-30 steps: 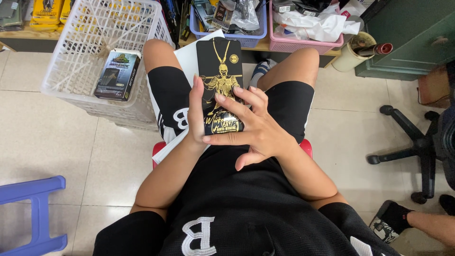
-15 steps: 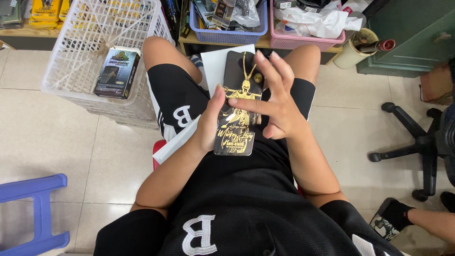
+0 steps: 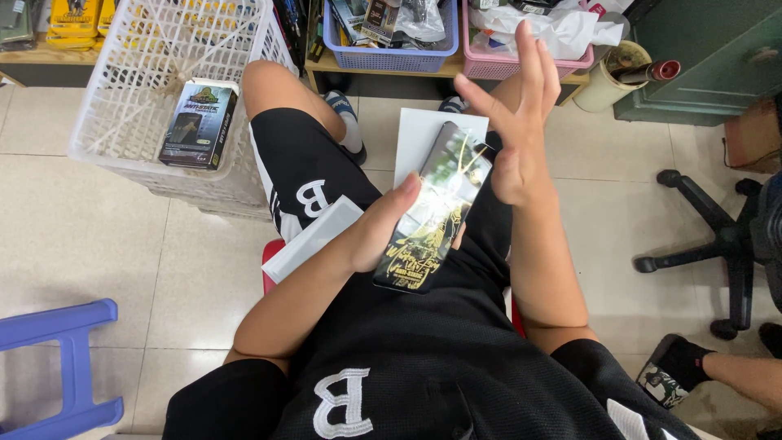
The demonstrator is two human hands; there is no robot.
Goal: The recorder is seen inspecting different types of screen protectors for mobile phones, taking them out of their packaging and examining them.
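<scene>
I sit with a flat black packet printed in gold resting over my lap. My left hand grips the packet's left edge, thumb on top of its glossy face. My right hand is lifted off the packet with fingers spread, its heel close to the packet's upper right corner. A white flat box lies on my right thigh under the packet's far end. Another white flat piece lies on my left thigh.
A white plastic basket holding a dark boxed item stands at my left. Blue and pink baskets sit on a low shelf ahead. A blue stool is lower left; an office chair base and another person's foot are right.
My right hand, which was pressed over the packet, has lifted off and opened. The packet has tilted and shifted right in my left hand.
</scene>
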